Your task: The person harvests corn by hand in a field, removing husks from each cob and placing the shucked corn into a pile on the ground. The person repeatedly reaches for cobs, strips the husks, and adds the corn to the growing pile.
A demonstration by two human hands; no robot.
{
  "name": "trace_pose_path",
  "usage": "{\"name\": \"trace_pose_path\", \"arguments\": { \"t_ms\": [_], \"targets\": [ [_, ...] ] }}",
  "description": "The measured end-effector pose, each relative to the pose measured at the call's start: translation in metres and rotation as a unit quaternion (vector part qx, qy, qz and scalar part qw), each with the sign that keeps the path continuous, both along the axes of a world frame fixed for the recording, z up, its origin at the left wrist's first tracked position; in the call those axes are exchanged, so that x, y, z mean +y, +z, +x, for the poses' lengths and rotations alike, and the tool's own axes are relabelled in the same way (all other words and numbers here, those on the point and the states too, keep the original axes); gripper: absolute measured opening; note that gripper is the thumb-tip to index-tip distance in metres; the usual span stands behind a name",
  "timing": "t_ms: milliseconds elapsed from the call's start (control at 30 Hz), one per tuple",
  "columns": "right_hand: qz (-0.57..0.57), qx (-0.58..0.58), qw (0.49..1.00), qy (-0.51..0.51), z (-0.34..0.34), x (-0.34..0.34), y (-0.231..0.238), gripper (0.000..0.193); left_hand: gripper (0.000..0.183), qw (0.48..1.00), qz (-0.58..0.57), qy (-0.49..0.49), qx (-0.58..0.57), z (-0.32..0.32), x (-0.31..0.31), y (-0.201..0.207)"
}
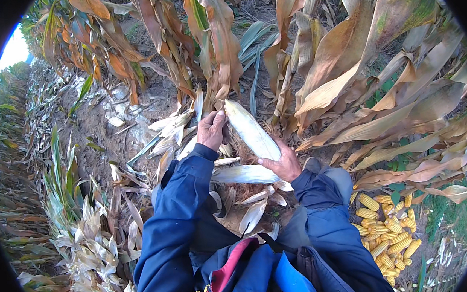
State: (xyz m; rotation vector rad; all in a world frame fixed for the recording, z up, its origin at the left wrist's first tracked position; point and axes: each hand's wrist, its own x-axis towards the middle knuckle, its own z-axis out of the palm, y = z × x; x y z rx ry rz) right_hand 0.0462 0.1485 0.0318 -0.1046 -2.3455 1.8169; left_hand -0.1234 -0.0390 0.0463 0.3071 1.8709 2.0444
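- Ear of corn (251, 131), pale husk wrapped round it: held in the air between both hands, tilted, tip away from the body, butt end toward it. Kernels couldn't be made out.
- Right hand (285, 162): clamped on the ear's butt end, thumb over the husk; palm-side fingers hidden beneath the ear.
- Left hand (212, 130): just beside the ear's tip, fingers bunched close together; fingertips in shadow, so couldn't tell whether they pinched husk or only touched it.
- Pale husk leaf (244, 174): lay just nearer the body than the ear's butt; right end ran out of sight near the right hand.
- Loose husks (175, 133): left of the ear, partly covered by the left hand and sleeve.
- Yellow cobs (390, 235): heaped right of the ear, nearer the body; left edge cut off by the right sleeve (339, 236).
- Husk heap (91, 256): well left of the ear; single pieces hard to separate.
- Dry cornstalks (223, 48): beyond the ear, tops cut off.
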Motion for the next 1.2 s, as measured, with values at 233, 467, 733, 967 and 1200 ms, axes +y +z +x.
{"name": "trace_pose_path", "arguments": {
  "t_ms": [233,467,733,967,1200],
  "targets": [
    [-0.117,-0.031,0.992,0.047,0.010,0.007,0.003,0.067,0.052,0.991,-0.080,0.021,0.107,0.007,0.026,-0.004],
    [-0.208,-0.072,0.972,0.082,0.024,0.007,-0.009,0.063,0.044,0.985,-0.060,0.049,0.156,0.006,0.029,0.002],
    [-0.298,-0.100,0.947,0.068,0.028,0.005,-0.022,0.064,0.026,0.996,0.056,-0.028,0.066,-0.003,0.029,-0.003],
    [-0.299,-0.098,0.948,0.054,0.038,0.006,-0.019,0.064,0.024,0.951,-0.221,-0.114,0.184,0.003,0.028,-0.030],
    [-0.303,-0.125,0.942,0.078,0.032,0.011,-0.023,0.072,0.028,0.973,0.168,-0.115,-0.110,0.011,0.019,-0.014]
  ]
}}
